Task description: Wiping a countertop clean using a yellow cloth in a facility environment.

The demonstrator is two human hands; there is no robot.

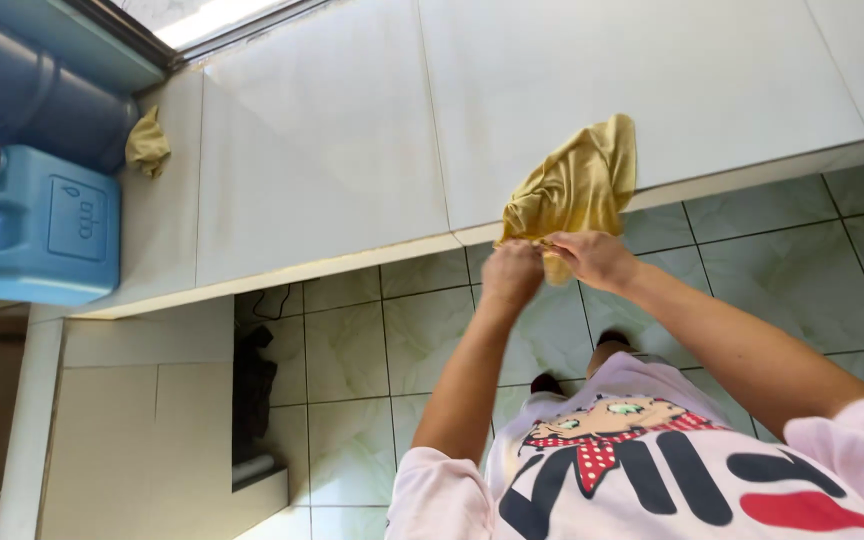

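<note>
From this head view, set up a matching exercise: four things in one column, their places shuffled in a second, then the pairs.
Things:
1. yellow cloth
2. blue jug
3. small crumpled rag
4. left hand

Places:
A. far left of the counter
B. at the counter's front edge, gripping the cloth beside the right hand
C. draped over the counter's front edge
D. on the counter, just right of the blue containers

Pairs: 1-C, 2-A, 3-D, 4-B

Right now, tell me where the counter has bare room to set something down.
Bare tile runs between the small crumpled rag and the yellow cloth both hands hold. The left end is crowded: blue jug, big bottle.
</note>
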